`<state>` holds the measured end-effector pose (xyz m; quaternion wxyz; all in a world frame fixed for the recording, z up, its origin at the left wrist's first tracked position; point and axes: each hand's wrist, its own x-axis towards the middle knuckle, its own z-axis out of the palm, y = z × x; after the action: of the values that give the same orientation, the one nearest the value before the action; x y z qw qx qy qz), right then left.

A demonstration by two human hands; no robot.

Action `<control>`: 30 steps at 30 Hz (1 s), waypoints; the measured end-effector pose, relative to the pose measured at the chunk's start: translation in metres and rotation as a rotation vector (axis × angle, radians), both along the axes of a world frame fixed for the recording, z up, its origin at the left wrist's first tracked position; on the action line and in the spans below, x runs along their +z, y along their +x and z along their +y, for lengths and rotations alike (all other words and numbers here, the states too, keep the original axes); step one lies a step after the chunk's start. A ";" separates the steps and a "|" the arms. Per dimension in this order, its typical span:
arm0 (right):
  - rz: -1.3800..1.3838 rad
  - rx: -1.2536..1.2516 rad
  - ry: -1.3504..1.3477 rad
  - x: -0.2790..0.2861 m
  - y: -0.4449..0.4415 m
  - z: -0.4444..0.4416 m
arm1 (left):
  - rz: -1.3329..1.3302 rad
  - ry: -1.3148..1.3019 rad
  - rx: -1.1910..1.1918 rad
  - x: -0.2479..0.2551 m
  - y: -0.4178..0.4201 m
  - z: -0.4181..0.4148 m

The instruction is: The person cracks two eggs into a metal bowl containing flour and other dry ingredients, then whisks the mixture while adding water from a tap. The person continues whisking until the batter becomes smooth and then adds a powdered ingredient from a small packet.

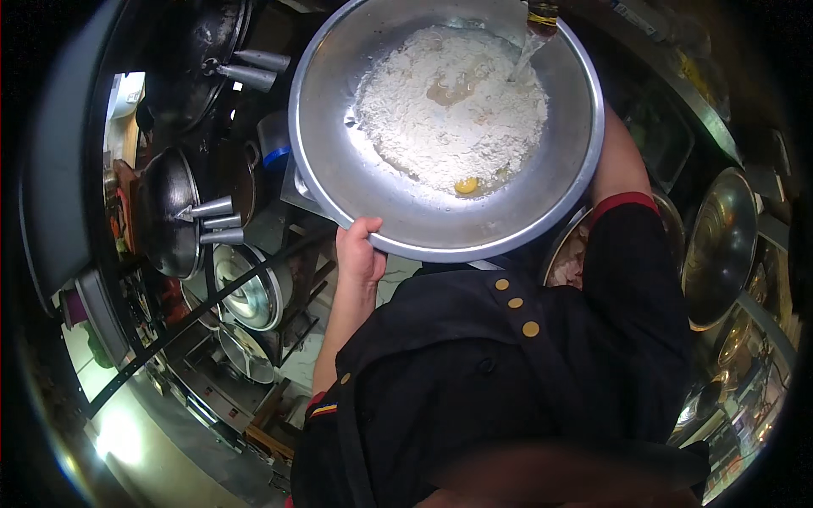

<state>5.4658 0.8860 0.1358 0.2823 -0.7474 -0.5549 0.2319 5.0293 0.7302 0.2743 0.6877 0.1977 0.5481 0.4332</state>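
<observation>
My left hand (362,249) grips the near-left rim of a large stainless steel bowl (419,228), thumb over the edge. The bowl is held in front of me, its inside facing the camera. White flour (438,120) lies in it with a wet patch (450,92) near the middle. An egg yolk (466,185) sits at the flour's near edge. From a dark spout (542,18) at the top, a stream of water (524,58) runs onto the flour's far right side. My right forearm (619,155) passes behind the bowl's right side; the hand is hidden.
Woks (162,213) with metal handles hang or stand at left. A lidded metal pot (248,289) is below them. On the right, a container with pale, meat-like pieces (567,257) is partly covered by my sleeve, beside a large metal basin (721,247).
</observation>
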 end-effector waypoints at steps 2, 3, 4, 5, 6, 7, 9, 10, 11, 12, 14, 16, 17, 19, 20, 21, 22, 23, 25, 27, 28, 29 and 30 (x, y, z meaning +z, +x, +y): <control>-0.004 0.004 0.001 -0.001 -0.001 0.002 | -0.014 0.021 -0.009 -0.001 0.001 0.000; -0.007 0.004 -0.003 -0.002 -0.004 0.001 | -0.021 0.032 -0.015 0.000 0.001 0.000; -0.008 0.003 0.000 -0.001 -0.002 0.002 | -0.033 0.025 -0.012 0.001 0.001 -0.001; -0.012 0.004 -0.003 -0.002 -0.004 0.001 | -0.045 0.018 -0.009 0.000 0.000 -0.002; -0.014 0.002 -0.003 -0.001 -0.003 0.001 | -0.057 0.011 -0.005 0.000 -0.001 -0.003; -0.015 0.003 -0.004 0.000 -0.001 0.003 | -0.052 0.011 -0.003 0.000 -0.001 -0.005; -0.019 0.011 -0.003 -0.002 -0.005 0.005 | -0.042 0.014 0.004 0.002 -0.004 -0.010; -0.021 0.007 -0.001 -0.002 -0.005 0.004 | -0.036 0.013 0.004 0.004 -0.005 -0.011; -0.025 0.003 0.002 -0.003 -0.005 0.004 | -0.031 0.014 0.005 0.008 -0.006 -0.013; -0.030 0.005 0.002 -0.002 -0.005 0.006 | -0.028 0.014 0.016 0.011 -0.007 -0.017; -0.040 0.007 0.002 -0.001 -0.007 0.008 | -0.049 0.014 0.045 0.010 -0.015 -0.026; -0.048 0.002 0.009 -0.002 -0.008 0.009 | -0.039 0.009 0.058 0.006 -0.030 -0.038; -0.054 -0.005 0.015 -0.001 -0.008 0.010 | -0.024 0.008 0.049 0.002 -0.040 -0.042; -0.079 -0.010 0.033 -0.002 -0.013 0.010 | -0.010 0.006 0.061 -0.006 -0.064 -0.056; -0.094 -0.018 0.047 -0.001 -0.011 0.009 | -0.013 0.006 0.077 -0.009 -0.076 -0.064; -0.126 -0.048 0.075 0.001 -0.005 0.001 | -0.021 0.007 0.073 -0.013 -0.087 -0.066; -0.083 -0.087 0.080 0.008 -0.003 -0.008 | -0.007 0.005 0.083 -0.013 -0.099 -0.070; 0.009 -0.131 0.078 0.016 -0.008 -0.024 | 0.011 0.002 0.099 -0.012 -0.113 -0.076; 0.386 -0.221 -0.027 0.062 -0.049 -0.070 | 0.054 -0.024 0.146 -0.010 -0.147 -0.100; 0.359 -0.266 -0.002 0.073 -0.048 -0.119 | 0.096 -0.055 0.128 -0.010 -0.180 -0.103; 0.430 -0.192 -0.133 0.100 -0.067 -0.149 | 0.077 -0.024 0.132 -0.018 -0.200 -0.107; 0.499 -0.117 -0.264 0.133 -0.087 -0.180 | 0.053 -0.029 0.146 -0.023 -0.220 -0.112; 0.426 -0.216 -0.312 0.153 -0.111 -0.204 | 0.035 -0.032 0.158 -0.026 -0.239 -0.118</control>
<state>5.3551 0.6825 0.2887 0.2972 -0.7712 -0.3578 0.4347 4.7903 0.6127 0.2483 0.6448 0.1503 0.5808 0.4736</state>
